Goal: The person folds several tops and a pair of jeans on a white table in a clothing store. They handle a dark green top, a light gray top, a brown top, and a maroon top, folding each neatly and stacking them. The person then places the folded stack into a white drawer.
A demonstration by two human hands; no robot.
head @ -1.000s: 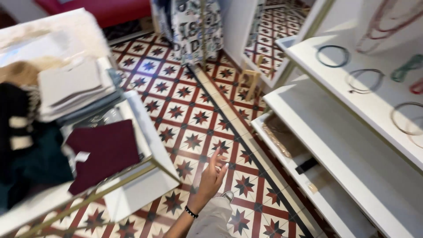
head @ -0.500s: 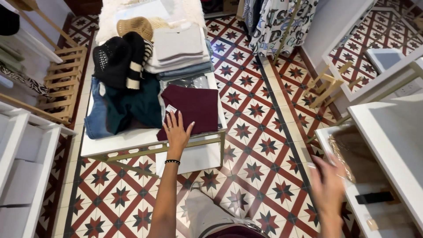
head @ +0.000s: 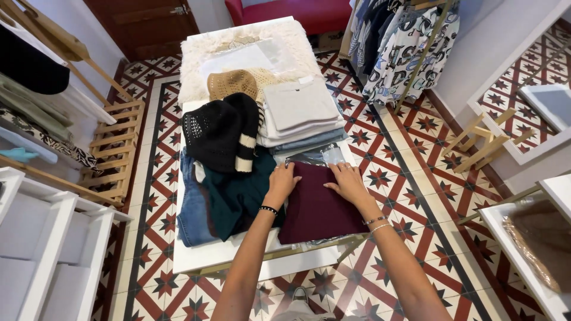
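A folded maroon garment [head: 318, 208] lies at the front right of a white table [head: 238, 255]. My left hand [head: 282, 182] rests flat on its upper left corner, fingers spread. My right hand [head: 347, 181] lies flat on its upper right part. Neither hand grips anything. Just beyond the fingers is a clear plastic wrapper [head: 315, 156]. Left of the maroon piece lies a dark green garment [head: 238, 193] over blue jeans [head: 191, 202].
A black knit with cream stripes [head: 221, 132], a stack of pale folded clothes [head: 300, 116] and a tan crochet hat [head: 232, 83] fill the table's far half. White shelves [head: 47, 249] stand left, a clothes rack [head: 398, 41] back right, another white shelf [head: 523, 249] right.
The view has swung from the right-hand shelves to the table. My left hand went onto the maroon garment first; my right hand has now come from the right and landed on it too.
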